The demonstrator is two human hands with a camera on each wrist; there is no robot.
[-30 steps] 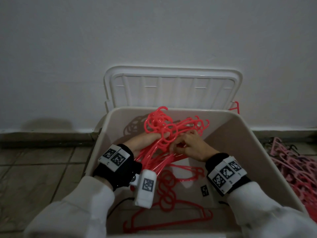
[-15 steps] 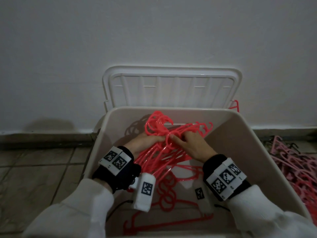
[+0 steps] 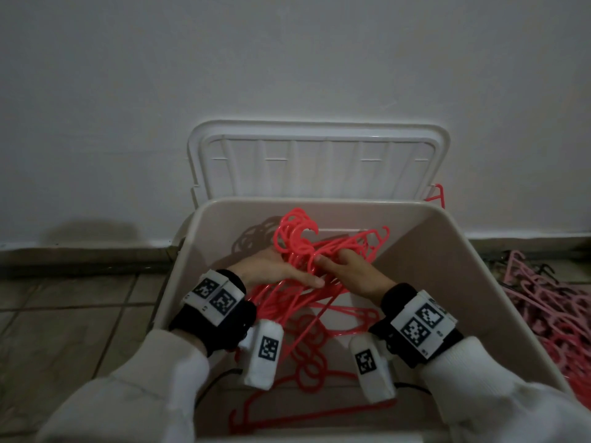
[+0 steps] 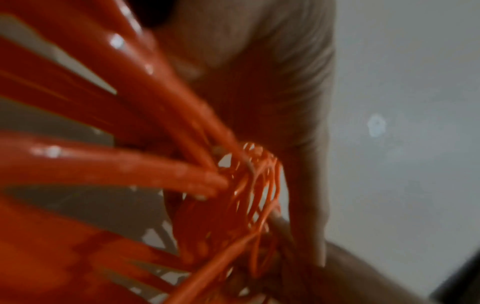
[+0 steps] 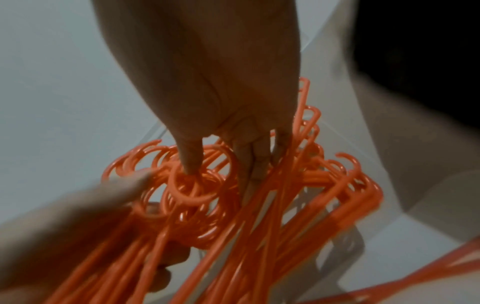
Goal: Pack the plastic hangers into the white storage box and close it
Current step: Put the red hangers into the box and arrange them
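Both hands hold one bundle of red hangers (image 3: 315,251) inside the white storage box (image 3: 412,251): the left hand (image 3: 275,270) cups it, the right hand (image 3: 350,271) hooks fingers through. More pink hangers (image 3: 550,311) wait at 3 o'clock; the lid (image 3: 319,161) stands open at 12 o'clock.

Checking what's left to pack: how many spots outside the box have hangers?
2: pink pile on the floor right of the box; red hanger behind its back right corner. More may be hidden.

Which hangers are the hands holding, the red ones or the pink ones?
The red bunch inside the box. Both the left hand and right hand are on it. The pink pile lies untouched on the floor, right of the box.
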